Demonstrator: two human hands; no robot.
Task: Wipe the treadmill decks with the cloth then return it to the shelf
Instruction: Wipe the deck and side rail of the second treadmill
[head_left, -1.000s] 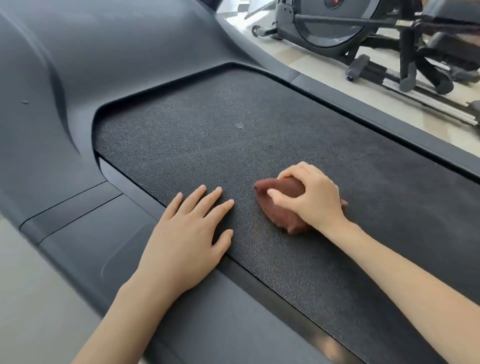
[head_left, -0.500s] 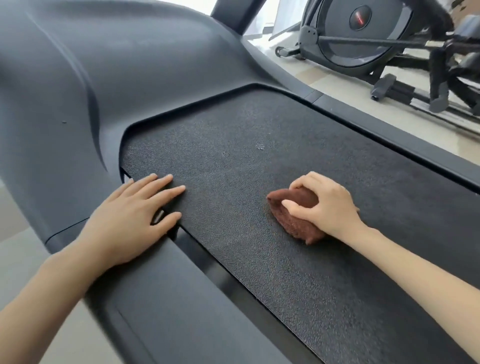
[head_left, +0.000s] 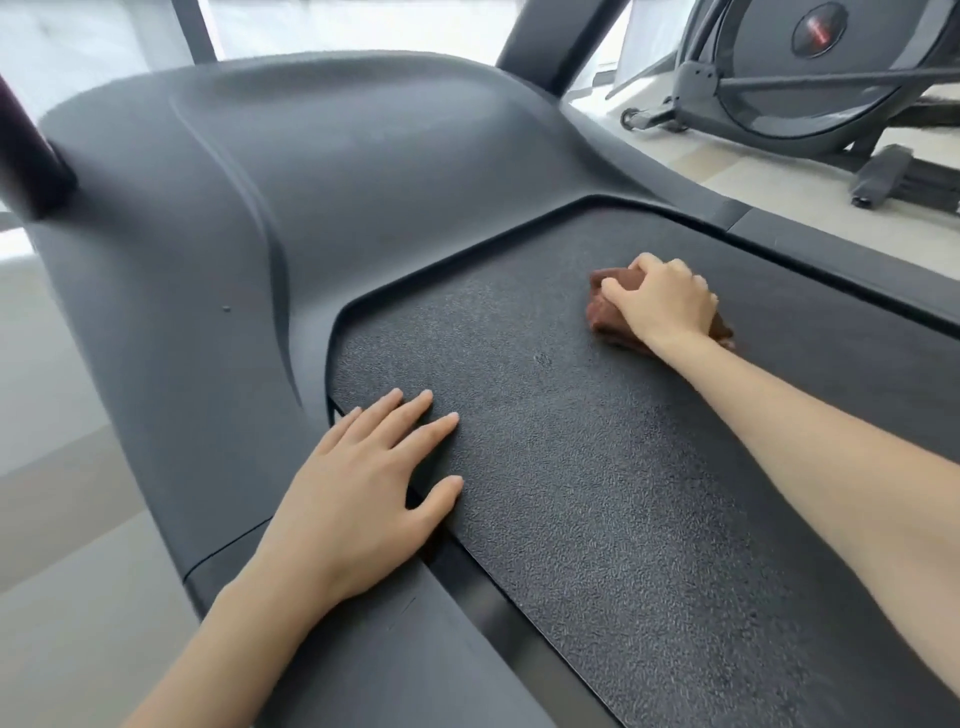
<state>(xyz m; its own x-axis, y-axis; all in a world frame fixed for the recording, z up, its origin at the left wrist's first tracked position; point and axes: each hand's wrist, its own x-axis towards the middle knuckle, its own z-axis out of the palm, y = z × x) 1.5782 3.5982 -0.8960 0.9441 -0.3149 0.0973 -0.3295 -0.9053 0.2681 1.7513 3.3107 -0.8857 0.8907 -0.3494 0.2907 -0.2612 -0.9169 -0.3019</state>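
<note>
View from the person's head, looking down at the front end of a dark grey treadmill. The black, pebbled belt (head_left: 597, 493) fills the middle and lower right. A smooth, curved hood (head_left: 260, 208) rises ahead of it and to the left.

The right hand (head_left: 662, 304) reaches across the belt with the arm stretched out. Its fingers and thumb are curled over a bunched brown cloth (head_left: 602, 314) and grip it against the belt. The cloth lies on the belt near its front far corner, close to the far rail (head_left: 857, 260) but not touching it. Brown edges show on both sides of the hand.

The left hand (head_left: 358, 488) holds nothing. It lies flat, fingers straight and slightly spread – palm on the near rail (head_left: 363, 649), fingertips on the belt's near front corner. The two hands are well apart.

A small pale scuff (head_left: 543, 358) marks the belt between the hands.

Beyond the far rail, on a pale floor (head_left: 779, 176), stands another exercise machine (head_left: 805, 67) – a large dark disc with a red round badge, set in a black frame. A blurred dark bar (head_left: 26, 156) crosses the upper left corner. Bright windows run along the top.
</note>
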